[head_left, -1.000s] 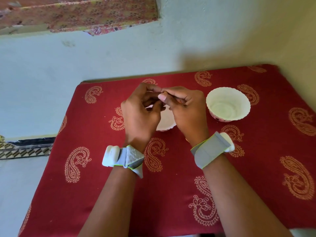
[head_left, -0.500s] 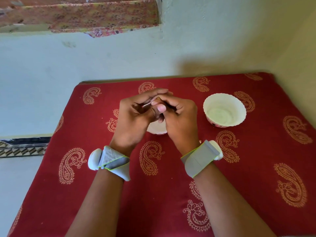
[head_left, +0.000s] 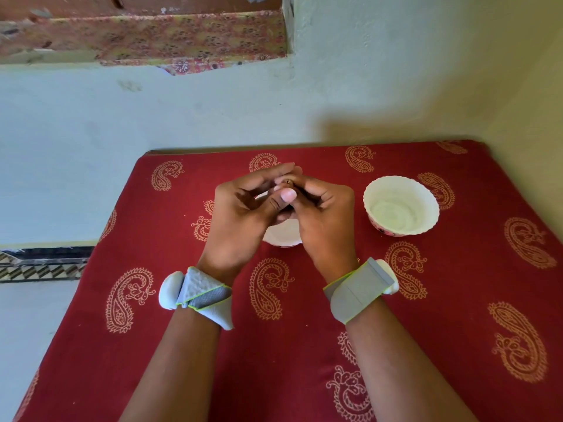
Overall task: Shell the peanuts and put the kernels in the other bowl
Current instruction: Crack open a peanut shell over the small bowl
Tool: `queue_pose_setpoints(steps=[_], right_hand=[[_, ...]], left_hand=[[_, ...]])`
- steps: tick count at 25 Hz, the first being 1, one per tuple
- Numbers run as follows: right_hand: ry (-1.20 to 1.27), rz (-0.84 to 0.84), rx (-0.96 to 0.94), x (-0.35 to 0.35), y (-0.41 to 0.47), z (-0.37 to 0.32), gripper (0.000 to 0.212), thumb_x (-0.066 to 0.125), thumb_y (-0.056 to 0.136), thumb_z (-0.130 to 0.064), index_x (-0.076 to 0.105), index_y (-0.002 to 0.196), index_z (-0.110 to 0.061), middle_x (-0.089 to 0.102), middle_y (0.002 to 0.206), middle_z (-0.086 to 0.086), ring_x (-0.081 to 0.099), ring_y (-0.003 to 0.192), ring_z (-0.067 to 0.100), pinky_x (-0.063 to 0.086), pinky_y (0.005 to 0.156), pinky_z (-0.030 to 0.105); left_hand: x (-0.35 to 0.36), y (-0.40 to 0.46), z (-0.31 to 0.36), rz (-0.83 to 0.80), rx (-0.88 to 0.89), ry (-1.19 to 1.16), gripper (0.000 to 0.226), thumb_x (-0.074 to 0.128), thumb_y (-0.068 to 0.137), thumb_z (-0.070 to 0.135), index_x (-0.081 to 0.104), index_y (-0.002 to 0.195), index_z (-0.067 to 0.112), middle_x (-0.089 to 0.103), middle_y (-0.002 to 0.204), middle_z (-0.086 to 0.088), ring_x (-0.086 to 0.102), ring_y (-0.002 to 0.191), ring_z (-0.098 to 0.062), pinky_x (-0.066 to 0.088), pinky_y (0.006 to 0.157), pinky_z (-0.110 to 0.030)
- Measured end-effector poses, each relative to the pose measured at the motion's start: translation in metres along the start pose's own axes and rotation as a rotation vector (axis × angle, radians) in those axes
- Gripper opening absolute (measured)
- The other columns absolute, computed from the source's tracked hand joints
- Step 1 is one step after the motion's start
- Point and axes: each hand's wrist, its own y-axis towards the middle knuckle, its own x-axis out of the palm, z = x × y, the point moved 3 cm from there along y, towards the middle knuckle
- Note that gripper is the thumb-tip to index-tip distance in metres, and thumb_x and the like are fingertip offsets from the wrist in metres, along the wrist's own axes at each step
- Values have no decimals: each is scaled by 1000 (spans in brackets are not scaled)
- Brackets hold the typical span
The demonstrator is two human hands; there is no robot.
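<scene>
Both hands meet above the red cloth with orange paisley print [head_left: 304,300] and pinch one small brown peanut [head_left: 288,180] between their fingertips. The left hand [head_left: 243,214] curls its fingers over the nut from the left, thumb pressed up against it; the right hand [head_left: 323,214] closes on it from the right. Directly beneath the grip sits a white scalloped bowl [head_left: 281,236], mostly hidden by the hands, so its contents cannot be seen. To the right of the grip, well apart, stands a second white scalloped bowl [head_left: 426,190]; no kernels are visible in it. Grey wrist straps [head_left: 359,290] wrap both wrists.
</scene>
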Motion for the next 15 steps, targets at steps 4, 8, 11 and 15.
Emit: queue_pose_setpoints(steps=[4, 8, 11, 15], right_hand=[[196, 0, 149, -2, 0, -2, 19, 76, 86, 7, 74, 98, -8, 79, 80, 7, 78, 69, 20, 63, 61, 27], [132, -23, 122, -2, 1, -5, 18, 78, 84, 7, 69, 85, -9, 77, 76, 13, 77, 64, 24, 62, 57, 30], [71, -58, 104, -3, 2, -6, 15, 79, 84, 6, 70, 82, -6, 75, 73, 10, 78, 66, 27, 64, 57, 33], [4, -73, 105, -10, 7, -7, 8, 78, 85, 4, 78, 92, 2, 76, 84, 20, 79, 76, 33, 65, 66, 34]], left_hand=[[-5, -1, -3, 27, -48, -53, 23, 55, 105, 20, 77, 111, 20, 79, 105, -11, 74, 98, -35, 63, 81, -47], [-7, 0, -1, 80, -23, -16, 20, 64, 100, 9, 81, 97, 19, 80, 95, -8, 74, 83, -27, 64, 69, -39], [-6, 0, 0, 137, 19, -1, 14, 64, 97, -3, 76, 96, 4, 79, 103, -14, 76, 92, -26, 64, 69, -38], [-3, 3, 5, 203, 136, 156, 11, 67, 92, -10, 74, 97, -3, 72, 93, -16, 73, 86, -12, 60, 72, -27]])
